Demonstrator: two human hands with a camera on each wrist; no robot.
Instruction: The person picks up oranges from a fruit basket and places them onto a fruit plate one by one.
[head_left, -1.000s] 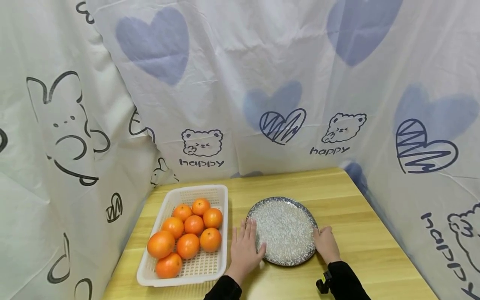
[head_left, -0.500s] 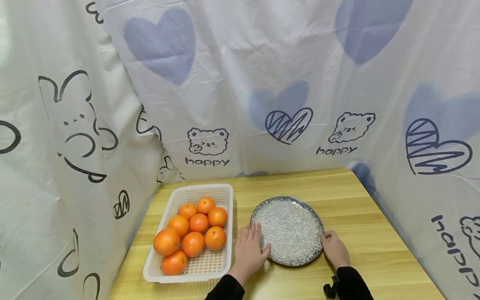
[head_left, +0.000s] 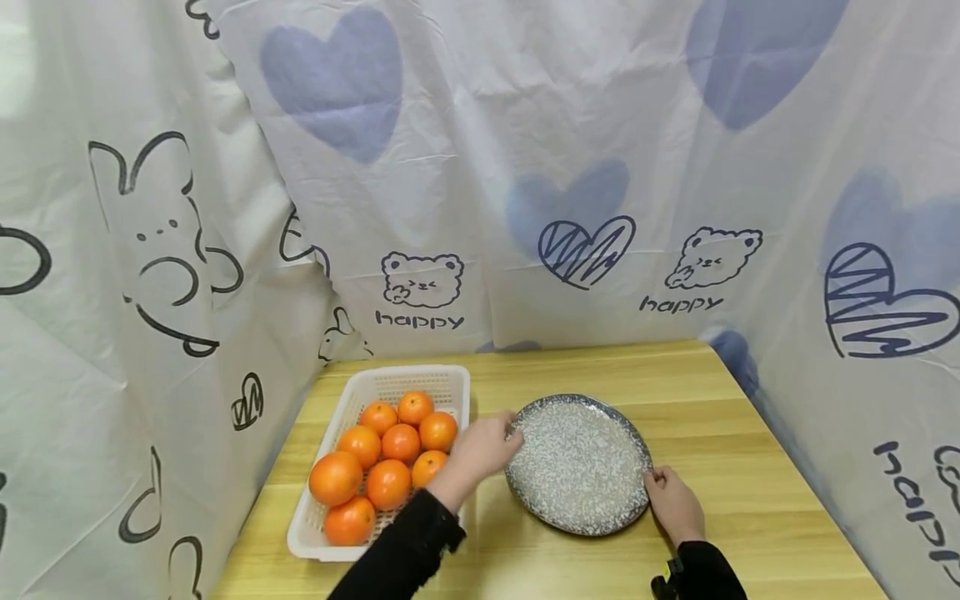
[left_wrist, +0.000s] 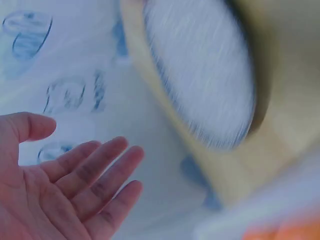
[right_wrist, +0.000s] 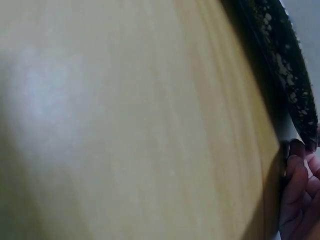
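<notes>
A round plate (head_left: pixel 581 462), speckled grey-white with a dark rim, sits on the wooden table. My right hand (head_left: pixel 677 504) pinches its right edge between thumb and fingers; in the right wrist view the dark speckled underside of the plate (right_wrist: pixel 287 70) slants up from the fingertips. Near the plate's left rim is my left hand (head_left: pixel 486 446), raised in front of the basket. Seen from the left wrist, that left hand (left_wrist: pixel 75 190) has its palm turned up, fingers spread, holding nothing, with the blurred plate (left_wrist: pixel 200 65) beyond it.
Left of the plate stands a white perforated plastic basket (head_left: pixel 466 392) holding several oranges (head_left: pixel 389 484); my left sleeve (head_left: pixel 408 533) overlaps its front right corner. The wooden table (head_left: pixel 757 517) ends at a printed cloth (head_left: pixel 510 308) behind and at both sides.
My left hand has come off the plate's left side, rising and shifting left toward the basket. The right hand keeps its pinch on the rim. The head view has turned slightly left.
</notes>
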